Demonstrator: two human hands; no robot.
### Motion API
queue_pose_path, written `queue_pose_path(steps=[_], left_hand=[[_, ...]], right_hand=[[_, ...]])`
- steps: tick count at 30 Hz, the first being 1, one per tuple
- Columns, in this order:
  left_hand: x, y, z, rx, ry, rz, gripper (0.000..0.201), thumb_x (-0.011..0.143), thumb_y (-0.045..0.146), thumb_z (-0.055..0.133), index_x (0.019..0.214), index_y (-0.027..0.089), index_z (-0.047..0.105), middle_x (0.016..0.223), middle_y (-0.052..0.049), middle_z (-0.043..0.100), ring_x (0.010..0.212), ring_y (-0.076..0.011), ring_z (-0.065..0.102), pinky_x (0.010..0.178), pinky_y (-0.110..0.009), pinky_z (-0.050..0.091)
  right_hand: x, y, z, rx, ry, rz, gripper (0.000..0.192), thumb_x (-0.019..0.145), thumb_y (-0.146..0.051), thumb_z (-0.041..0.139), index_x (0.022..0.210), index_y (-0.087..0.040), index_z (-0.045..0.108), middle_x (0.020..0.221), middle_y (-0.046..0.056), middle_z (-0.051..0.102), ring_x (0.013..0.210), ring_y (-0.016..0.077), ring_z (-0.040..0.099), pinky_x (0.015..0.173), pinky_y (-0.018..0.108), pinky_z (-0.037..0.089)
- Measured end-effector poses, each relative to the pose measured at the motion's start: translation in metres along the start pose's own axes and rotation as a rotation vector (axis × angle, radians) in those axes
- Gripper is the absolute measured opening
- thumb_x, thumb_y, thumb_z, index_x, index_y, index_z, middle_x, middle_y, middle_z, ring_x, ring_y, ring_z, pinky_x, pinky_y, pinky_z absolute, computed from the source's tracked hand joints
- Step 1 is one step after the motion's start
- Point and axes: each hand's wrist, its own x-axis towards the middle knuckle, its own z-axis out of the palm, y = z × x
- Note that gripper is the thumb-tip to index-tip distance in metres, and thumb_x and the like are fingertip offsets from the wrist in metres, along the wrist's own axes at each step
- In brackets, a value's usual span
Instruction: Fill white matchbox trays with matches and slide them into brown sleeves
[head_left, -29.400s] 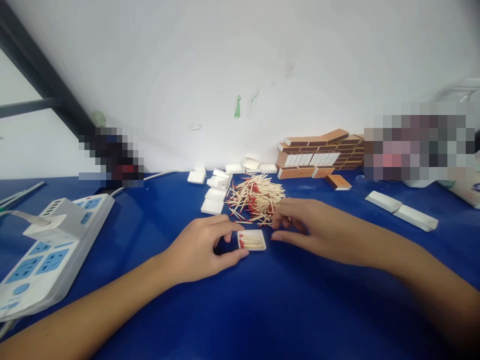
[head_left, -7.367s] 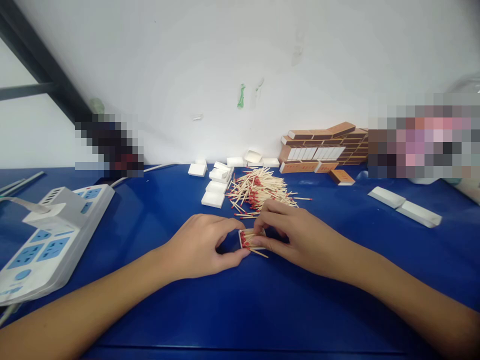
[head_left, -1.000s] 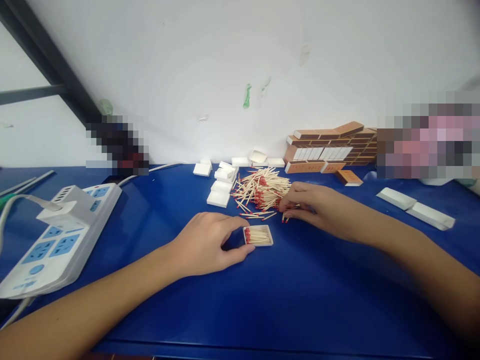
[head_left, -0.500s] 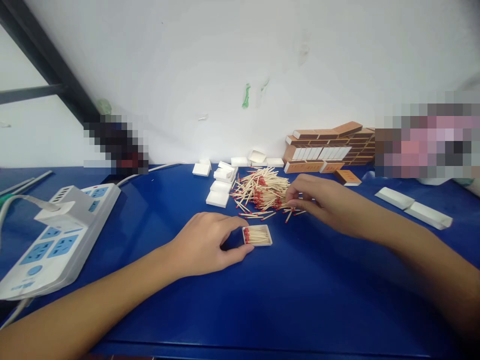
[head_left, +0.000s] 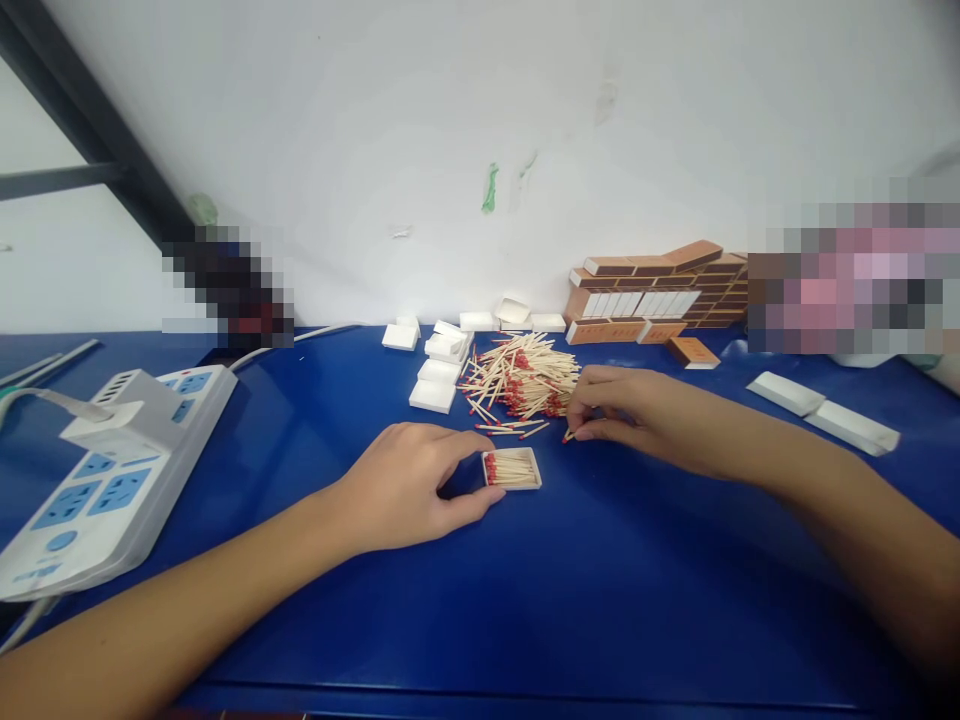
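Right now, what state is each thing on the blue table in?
Tray by the left hand: open, filled with matches.
Left hand: thumb and finger pinching the tray's left end.
Right hand: fingers closed on a few matches at the pile's edge.
Match pile: loose, scattered.
Empty white trays: open, unfilled.
Brown boxes: closed, stacked at the wall.
Power strip: one plug in.
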Motion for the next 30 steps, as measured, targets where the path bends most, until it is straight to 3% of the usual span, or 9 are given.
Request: queue_pose_path(steps=[14,22,30], left_hand=[[-0.001,-0.001,0.000,-0.001,-0.009,-0.004,0.034,0.096,0.043,0.069,0.122,0.022,0.075,0.065,0.005,0.057,0.058,-0.0130,0.054,0.060,-0.026,0.039],[0.000,0.000,0.001,0.003,-0.003,-0.009,0.033,0.095,0.043,0.070,0.121,0.022,0.075,0.064,0.005,0.056,0.057,-0.0132,0.053,0.060,-0.026,0.038],[0.000,0.000,0.002,0.013,0.008,0.016,0.031,0.096,0.042,0.070,0.121,0.024,0.074,0.064,0.005,0.056,0.057,-0.0135,0.055,0.059,-0.027,0.039]], right_hand=[[0.005,-0.017,0.017,0.009,-0.023,0.032,0.020,0.107,-0.036,0.052,0.094,-0.024,0.062,0.101,0.005,0.067,0.088,0.0214,0.061,0.076,0.035,0.047],[0.005,-0.044,0.028,0.052,0.196,0.034,0.015,0.109,-0.035,0.051,0.101,-0.025,0.060,0.105,0.005,0.064,0.091,0.0209,0.060,0.077,0.033,0.047],[0.009,-0.051,0.044,0.102,0.156,0.023,0.009,0.107,-0.025,0.051,0.103,-0.024,0.058,0.101,0.004,0.067,0.088,0.0196,0.061,0.076,0.032,0.046]])
